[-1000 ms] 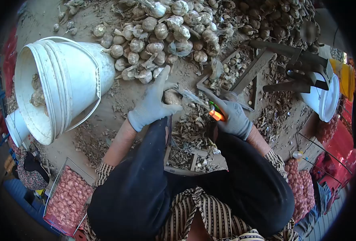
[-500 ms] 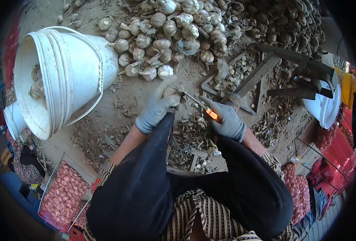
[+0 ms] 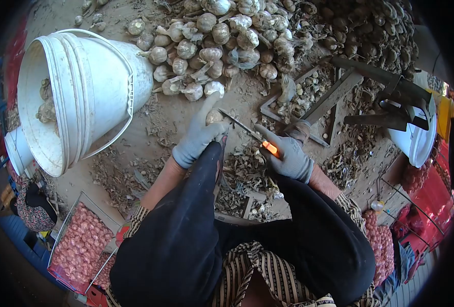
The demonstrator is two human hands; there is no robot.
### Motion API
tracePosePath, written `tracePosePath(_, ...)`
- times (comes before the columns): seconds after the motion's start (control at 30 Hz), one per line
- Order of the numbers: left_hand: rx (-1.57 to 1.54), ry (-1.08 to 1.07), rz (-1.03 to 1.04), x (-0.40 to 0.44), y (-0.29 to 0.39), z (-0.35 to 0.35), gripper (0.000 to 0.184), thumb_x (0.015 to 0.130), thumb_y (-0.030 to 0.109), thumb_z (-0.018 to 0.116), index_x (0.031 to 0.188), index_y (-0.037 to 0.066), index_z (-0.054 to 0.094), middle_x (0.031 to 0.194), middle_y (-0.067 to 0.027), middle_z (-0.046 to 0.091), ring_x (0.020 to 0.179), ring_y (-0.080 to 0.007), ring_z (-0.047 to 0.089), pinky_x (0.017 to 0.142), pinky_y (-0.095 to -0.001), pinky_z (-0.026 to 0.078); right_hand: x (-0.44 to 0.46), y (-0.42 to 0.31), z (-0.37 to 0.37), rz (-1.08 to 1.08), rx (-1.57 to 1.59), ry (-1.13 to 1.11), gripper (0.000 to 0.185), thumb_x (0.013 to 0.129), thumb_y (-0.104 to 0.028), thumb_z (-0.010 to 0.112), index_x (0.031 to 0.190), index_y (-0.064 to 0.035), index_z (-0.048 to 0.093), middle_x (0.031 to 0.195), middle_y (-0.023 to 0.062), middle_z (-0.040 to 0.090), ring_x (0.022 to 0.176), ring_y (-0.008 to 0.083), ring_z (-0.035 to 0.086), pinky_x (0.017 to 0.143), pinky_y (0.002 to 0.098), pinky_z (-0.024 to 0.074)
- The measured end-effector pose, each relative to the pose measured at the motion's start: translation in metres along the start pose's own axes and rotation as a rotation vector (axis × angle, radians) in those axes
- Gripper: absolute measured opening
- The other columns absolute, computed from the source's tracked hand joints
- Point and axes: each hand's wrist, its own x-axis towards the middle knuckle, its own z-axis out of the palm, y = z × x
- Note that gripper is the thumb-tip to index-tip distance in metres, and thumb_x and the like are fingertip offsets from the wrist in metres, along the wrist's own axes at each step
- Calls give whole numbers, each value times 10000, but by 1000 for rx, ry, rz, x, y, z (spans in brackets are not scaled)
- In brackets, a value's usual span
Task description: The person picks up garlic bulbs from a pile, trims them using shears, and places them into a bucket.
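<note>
In grey gloves, both of my hands work above my knees. My left hand (image 3: 196,137) is closed around a garlic bulb (image 3: 214,117), with its index finger stretched out past the bulb. My right hand (image 3: 290,157) grips a knife (image 3: 271,149) by its orange handle. The narrow blade points up and left, and its tip lies at the right side of the bulb; whether it cuts into it I cannot tell. Just beyond my left hand lies the pile of garlic bulbs (image 3: 214,53) with dry stems.
A large white bucket (image 3: 104,77) lies on its side at the left, with a few bulbs inside. Right of the pile stands a dark metal frame (image 3: 334,92). Dry peelings (image 3: 247,174) litter the ground. A crate (image 3: 81,240) at lower left holds pinkish bulbs. Another person (image 3: 35,210) is at far left.
The knife blade has moved left and up, so its tip is now at the bulb. Both hands keep their hold, and the whole view has shifted slightly.
</note>
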Motion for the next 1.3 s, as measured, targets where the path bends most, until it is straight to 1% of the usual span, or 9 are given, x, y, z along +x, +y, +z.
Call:
tracePosePath(0.2,22,118,23,-2,-10,-14,679,864,33,614,1500,23,379,854,-2,608,675,-46,528,591,-186,421,6,27,19,-18,62,118,636,937,-182,600,1518,-90,356,1061,239,662,990,409,649,868,432,519)
tracePosePath(0.3,348,131,36,12,-34,-40,593,879,51,637,1437,23,439,810,-36,634,691,-99,574,624,-230,473,7,38,22,-91,-28,258,612,940,-206,616,1495,-77,394,1176,246,652,1080,398,643,922,427,509)
tracePosePath(0.37,915,262,416,25,-41,-39,549,845,172,693,1344,83,483,801,-123,677,735,-270,672,679,-377,534,6,31,19,-58,7,187,602,938,-219,625,1478,-51,416,1228,250,633,1123,394,630,947,432,500)
tracePosePath(0.63,1452,305,27,71,-49,-22,697,884,359,647,1460,84,368,925,-221,687,869,-384,690,725,-479,537,14,49,25,-15,142,347,595,931,-208,641,1469,-51,440,1197,244,655,1125,385,636,970,407,488)
tracePosePath(0.7,1250,341,172,68,-52,-28,635,894,354,664,1410,47,457,957,-181,699,842,-324,702,704,-457,547,15,57,29,-12,230,373,602,919,-177,654,1466,-41,442,1217,247,649,1137,374,638,974,393,485)
tracePosePath(0.8,-167,188,-192,55,-60,-49,341,977,219,624,1248,13,606,931,-71,675,748,-144,659,568,-300,555,13,63,34,-30,365,414,613,920,-123,657,1483,-44,430,1155,191,665,1076,236,642,953,337,472)
tracePosePath(0.87,-603,80,-141,33,-55,-49,325,979,186,626,1256,18,604,931,-78,668,730,-139,653,531,-277,550,10,62,34,-61,503,433,608,935,-88,643,1496,-33,415,1113,89,656,1021,116,567,923,282,453)
tracePosePath(1.13,931,212,533,71,-39,12,600,806,261,766,1337,88,548,1187,-140,595,1094,-339,596,967,-414,478,14,66,33,52,695,568,513,983,-99,616,1461,-22,446,1049,-17,650,879,38,538,779,202,457)
tracePosePath(1.3,1377,-23,684,122,-5,81,521,829,235,704,1309,136,528,1109,-107,559,973,-279,643,765,-409,550,13,106,39,75,648,833,224,992,-133,619,1184,-19,600,925,-36,618,803,46,545,700,213,445)
